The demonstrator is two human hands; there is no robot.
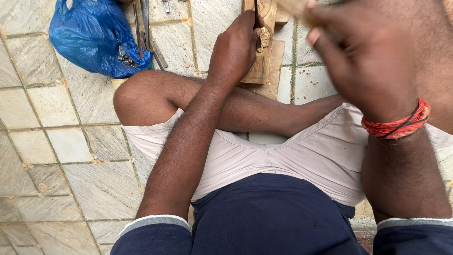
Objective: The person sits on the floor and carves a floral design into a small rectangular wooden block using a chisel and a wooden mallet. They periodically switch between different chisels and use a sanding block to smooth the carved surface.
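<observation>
I sit cross-legged on a tiled floor. My left hand (236,47) is closed around a thin dark chisel (256,12) whose tip rests on a carved piece of pale wood (265,42). That piece lies on a flat wooden board (273,80) in front of my shins. Raised close to the camera and blurred, my right hand (363,61) grips a pale wooden handle (295,5) that juts past its fingers at the top edge. A red thread band (398,125) circles the right wrist.
A crumpled blue plastic bag (92,38) lies at the upper left with small metal bits at its mouth. Several metal tools (146,28) lie on the floor beside it. Grey stone tiles (56,156) spread to my left.
</observation>
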